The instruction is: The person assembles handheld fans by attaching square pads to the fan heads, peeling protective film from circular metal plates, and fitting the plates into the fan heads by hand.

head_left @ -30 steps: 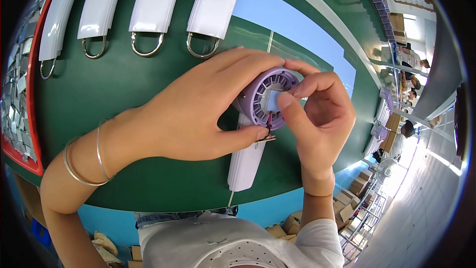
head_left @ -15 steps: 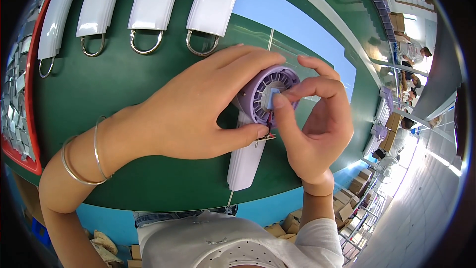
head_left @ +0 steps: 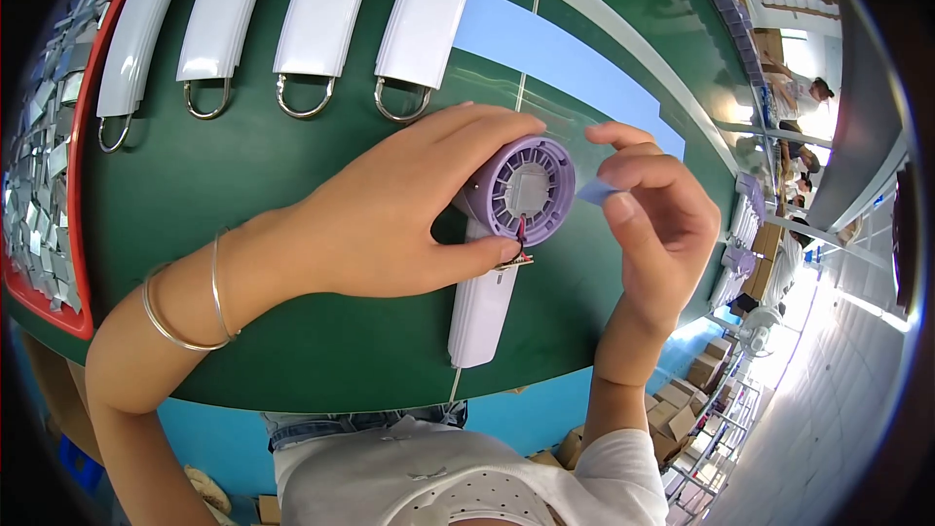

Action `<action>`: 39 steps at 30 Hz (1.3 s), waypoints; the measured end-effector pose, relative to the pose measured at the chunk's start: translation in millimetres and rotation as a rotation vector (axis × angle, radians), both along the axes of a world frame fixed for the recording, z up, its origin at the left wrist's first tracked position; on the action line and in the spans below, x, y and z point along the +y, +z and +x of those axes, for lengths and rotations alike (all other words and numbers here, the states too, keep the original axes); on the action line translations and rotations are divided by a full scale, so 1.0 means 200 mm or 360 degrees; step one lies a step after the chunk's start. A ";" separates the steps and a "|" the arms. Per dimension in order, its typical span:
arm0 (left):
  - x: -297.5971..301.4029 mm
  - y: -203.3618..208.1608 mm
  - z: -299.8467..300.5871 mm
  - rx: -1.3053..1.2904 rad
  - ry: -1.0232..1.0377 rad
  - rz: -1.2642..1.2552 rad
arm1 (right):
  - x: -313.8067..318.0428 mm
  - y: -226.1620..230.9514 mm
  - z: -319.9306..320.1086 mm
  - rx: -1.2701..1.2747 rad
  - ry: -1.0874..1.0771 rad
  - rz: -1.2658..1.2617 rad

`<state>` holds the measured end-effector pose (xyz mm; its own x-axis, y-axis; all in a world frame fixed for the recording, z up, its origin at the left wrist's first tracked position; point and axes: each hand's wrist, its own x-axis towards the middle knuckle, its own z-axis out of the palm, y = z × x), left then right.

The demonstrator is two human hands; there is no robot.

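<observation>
My left hand [head_left: 404, 205] wraps round the purple round head [head_left: 563, 190] of a handheld fan, its open side turned up. A pale square piece [head_left: 529, 188] lies in the middle of the ribbed housing. Red and black wires run over the rim beside my left thumb to a small circuit board [head_left: 527, 261]. The white handle [head_left: 482, 321] points toward me on the green table. To the right of the fan head, apart from it, my right hand [head_left: 662, 234] pinches a small blue piece of film [head_left: 596, 192] between thumb and forefinger.
Several white handle shells [head_left: 321, 15] with metal loops lie in a row at the far left. A red tray [head_left: 75, 224] of small silvery pieces stands at the left edge. A light blue sheet [head_left: 545, 49] lies beyond my hands. Other people [head_left: 804, 93] sit at the far right.
My right hand has drawn away to the right from the fan head, with the blue film in its pinch. The pale square in the housing now shows uncovered. My left hand keeps its hold.
</observation>
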<state>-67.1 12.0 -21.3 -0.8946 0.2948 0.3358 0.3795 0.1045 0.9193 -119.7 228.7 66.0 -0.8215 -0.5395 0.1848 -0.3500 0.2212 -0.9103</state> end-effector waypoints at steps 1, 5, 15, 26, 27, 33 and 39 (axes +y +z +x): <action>0.00 0.00 0.00 -0.0002 0.0002 0.0000 | -0.02 0.00 0.01 -0.0037 0.0004 0.0008; 0.00 -0.01 0.00 0.0012 0.0005 0.0010 | -0.07 0.00 0.07 -0.0267 -0.0066 0.0033; 0.01 -0.02 0.00 0.0120 0.0030 -0.0002 | -0.11 -0.04 0.09 0.0011 -0.0149 0.0204; 0.01 -0.02 -0.01 0.0127 0.0018 0.0034 | -0.10 -0.07 0.08 0.0125 -0.0115 0.0242; 0.01 -0.02 -0.01 0.0117 0.0014 0.0038 | -0.11 -0.07 0.08 0.0122 -0.0116 0.0245; 0.01 -0.02 0.00 0.0140 0.0032 0.0042 | -0.11 -0.07 0.09 0.0174 -0.0134 0.0273; 0.01 -0.02 0.00 0.0137 0.0043 0.0025 | -0.13 -0.06 0.10 0.0070 -0.0202 0.0330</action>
<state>-67.2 13.7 -25.5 -0.8699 0.2649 0.4161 0.4543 0.1018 0.8850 -99.2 203.1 54.2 -0.8788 -0.4624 0.1181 -0.3459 0.4466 -0.8251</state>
